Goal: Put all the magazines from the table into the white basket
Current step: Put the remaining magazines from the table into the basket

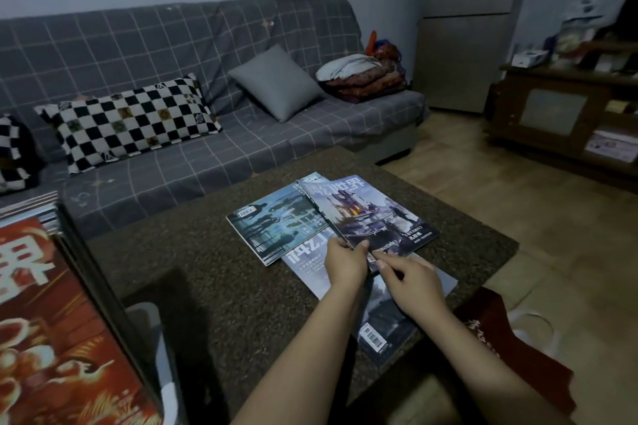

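Three overlapping magazines lie on the dark speckled table [214,272]. On top is a purple-blue magazine [373,214], with a teal magazine [276,221] to its left and a pale blue magazine [303,262] beneath, reaching toward the near table edge. My left hand [345,262] pinches the near corner of the purple-blue magazine, lifting its spine edge slightly. Beside it, my right hand [411,279] has fingertips touching the same cover. At the lower left, a white basket [152,324] holds several upright magazines, a red-covered magazine [51,338] in front.
A grey checked sofa [207,148] with cushions runs behind the table. A red bag [511,345] stands on the floor at the table's right corner. A brown cabinet [559,114] is at the far right, with wooden floor between it and the table.
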